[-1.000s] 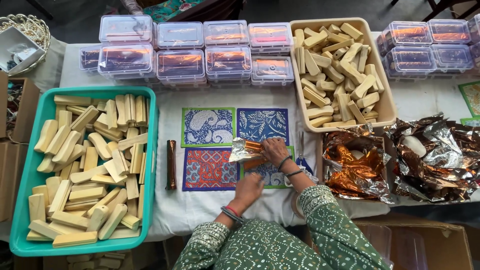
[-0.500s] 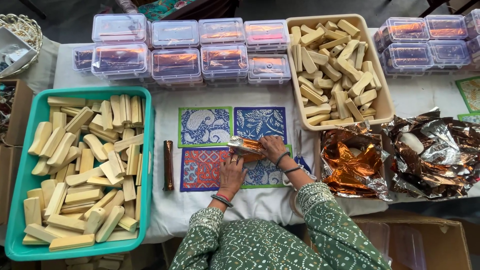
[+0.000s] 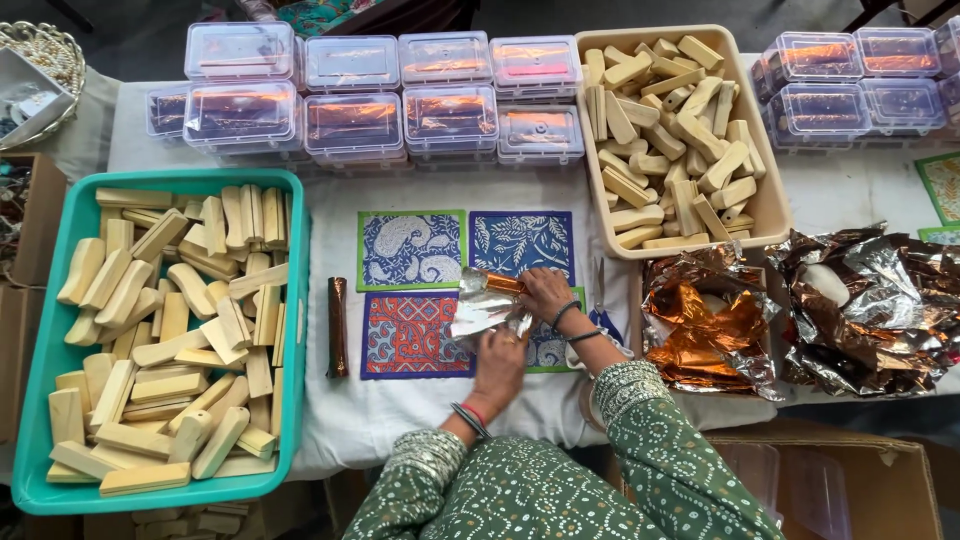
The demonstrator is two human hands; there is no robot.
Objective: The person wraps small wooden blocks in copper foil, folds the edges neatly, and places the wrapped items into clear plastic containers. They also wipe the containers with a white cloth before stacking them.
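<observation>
both hands meet over the middle of the desk [image 3: 420, 440], which is covered in a white cloth. the left hand [image 3: 500, 362] presses down on a crumpled sheet of silver foil [image 3: 480, 312], fingers closed on its lower edge, while the right hand [image 3: 545, 293] pinches the foil's upper corner, where an orange-copper side shows. the foil lies on four printed mats [image 3: 412, 250], blue ones above and a red one lower left, the fourth mostly hidden by the hands. whether anything sits inside the foil cannot be told.

just left of the mats lies a slim copper-wrapped stick [image 3: 339, 326]. further left, a teal tray [image 3: 298, 300] is heaped with pale wooden blocks [image 3: 170, 330]. a beige tray [image 3: 772, 205] at upper right holds more of the same blocks. along the far edge stand clear lidded plastic boxes [image 3: 345, 125]. to the right of the hands lie loose heaps of copper and silver foil [image 3: 800, 310].
</observation>
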